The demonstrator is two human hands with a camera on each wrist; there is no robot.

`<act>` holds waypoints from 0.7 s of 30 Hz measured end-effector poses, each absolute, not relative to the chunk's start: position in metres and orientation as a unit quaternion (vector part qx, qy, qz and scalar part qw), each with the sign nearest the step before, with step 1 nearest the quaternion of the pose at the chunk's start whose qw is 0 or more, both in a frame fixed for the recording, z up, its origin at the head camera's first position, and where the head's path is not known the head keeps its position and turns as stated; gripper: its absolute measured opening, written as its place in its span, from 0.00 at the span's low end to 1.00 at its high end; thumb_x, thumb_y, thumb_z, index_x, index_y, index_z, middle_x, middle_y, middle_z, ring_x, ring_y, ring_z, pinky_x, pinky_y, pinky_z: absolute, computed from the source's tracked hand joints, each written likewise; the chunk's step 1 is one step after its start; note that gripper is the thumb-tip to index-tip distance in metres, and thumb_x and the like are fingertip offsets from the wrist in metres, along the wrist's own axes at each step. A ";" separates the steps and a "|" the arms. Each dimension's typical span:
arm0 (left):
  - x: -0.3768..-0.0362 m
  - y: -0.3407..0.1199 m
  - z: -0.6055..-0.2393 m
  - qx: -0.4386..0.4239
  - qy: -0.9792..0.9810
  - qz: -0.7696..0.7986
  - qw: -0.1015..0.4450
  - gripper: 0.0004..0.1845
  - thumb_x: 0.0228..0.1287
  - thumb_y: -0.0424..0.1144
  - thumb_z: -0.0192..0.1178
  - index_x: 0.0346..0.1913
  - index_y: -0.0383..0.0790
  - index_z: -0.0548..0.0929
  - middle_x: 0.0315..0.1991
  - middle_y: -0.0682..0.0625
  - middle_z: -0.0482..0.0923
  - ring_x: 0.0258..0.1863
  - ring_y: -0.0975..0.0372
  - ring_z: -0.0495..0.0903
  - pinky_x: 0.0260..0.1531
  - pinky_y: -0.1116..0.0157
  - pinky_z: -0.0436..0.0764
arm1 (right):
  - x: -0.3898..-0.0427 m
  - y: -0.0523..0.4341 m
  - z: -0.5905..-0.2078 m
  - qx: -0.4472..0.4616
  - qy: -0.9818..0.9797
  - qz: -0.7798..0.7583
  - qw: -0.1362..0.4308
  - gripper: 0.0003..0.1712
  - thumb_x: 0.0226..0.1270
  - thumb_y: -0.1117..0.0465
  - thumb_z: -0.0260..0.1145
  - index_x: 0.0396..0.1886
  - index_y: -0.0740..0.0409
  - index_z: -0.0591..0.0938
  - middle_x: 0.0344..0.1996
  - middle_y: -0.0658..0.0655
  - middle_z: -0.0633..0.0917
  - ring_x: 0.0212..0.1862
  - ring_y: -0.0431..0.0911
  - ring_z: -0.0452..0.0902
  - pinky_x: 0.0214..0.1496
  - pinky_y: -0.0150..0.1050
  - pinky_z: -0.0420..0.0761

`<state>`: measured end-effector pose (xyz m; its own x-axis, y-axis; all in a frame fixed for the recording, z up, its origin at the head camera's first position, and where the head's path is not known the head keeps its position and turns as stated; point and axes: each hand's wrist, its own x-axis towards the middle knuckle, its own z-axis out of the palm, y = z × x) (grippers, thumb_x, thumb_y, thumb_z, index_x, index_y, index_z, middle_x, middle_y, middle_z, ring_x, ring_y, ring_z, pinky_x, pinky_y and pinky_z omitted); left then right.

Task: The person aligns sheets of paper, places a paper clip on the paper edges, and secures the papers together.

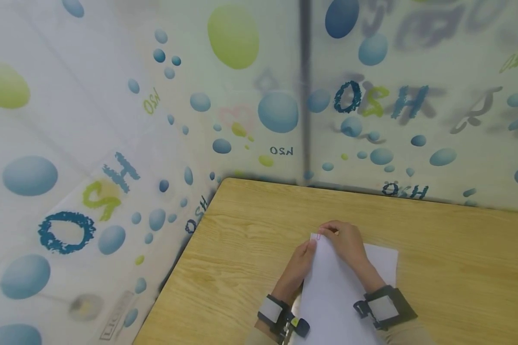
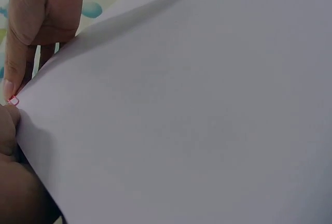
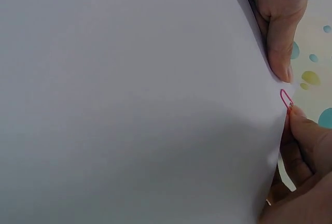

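White paper (image 1: 334, 299) is held up over the table, its top left corner between both hands. A small red-pink paper clip (image 3: 284, 97) sits over the edge at that corner. My left hand (image 1: 300, 265) grips the paper's left side just below the corner, thumb on the front face and fingers behind. With thumb and index finger, my right hand (image 1: 347, 243) pinches the outer end of the clip at the top edge. In the right wrist view, the left thumb (image 3: 280, 60) lies close beside the clip's loop. The paper hides the left fingers.
A wooden table (image 1: 457, 258) spreads under and around the paper. Printed curtains (image 1: 250, 158) with blue and green dots hang along its left and far edges. Each wrist wears a dark strap (image 1: 390, 306) with a small camera.
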<state>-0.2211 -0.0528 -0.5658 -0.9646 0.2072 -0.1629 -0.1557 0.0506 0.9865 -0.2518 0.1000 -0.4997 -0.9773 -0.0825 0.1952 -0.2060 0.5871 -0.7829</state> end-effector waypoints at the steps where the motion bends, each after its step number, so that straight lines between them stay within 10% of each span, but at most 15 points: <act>1: -0.221 -0.053 -0.566 0.018 0.713 0.688 0.131 0.26 0.73 0.62 0.40 0.57 0.51 0.79 0.38 0.51 0.80 0.36 0.60 0.80 0.35 0.62 0.78 | -0.252 0.100 -0.499 0.082 -0.889 0.446 0.069 0.06 0.64 0.60 0.69 0.36 0.57 0.88 0.34 0.54 0.87 0.38 0.49 0.81 0.38 0.43 0.75; 21: -0.219 -0.054 -0.563 0.010 0.713 0.687 0.137 0.27 0.72 0.63 0.40 0.57 0.52 0.79 0.39 0.52 0.80 0.38 0.60 0.80 0.37 0.62 0.77 | -0.244 0.108 -0.501 0.123 -0.895 0.423 0.073 0.07 0.67 0.65 0.66 0.42 0.56 0.87 0.40 0.55 0.87 0.41 0.49 0.81 0.41 0.47 0.80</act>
<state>-0.2190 -0.0537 -0.5635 -0.9624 0.2026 -0.1809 -0.1733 0.0549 0.9833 -0.2437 0.1081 -0.5006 -0.9588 -0.1589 0.2356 -0.2829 0.6121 -0.7384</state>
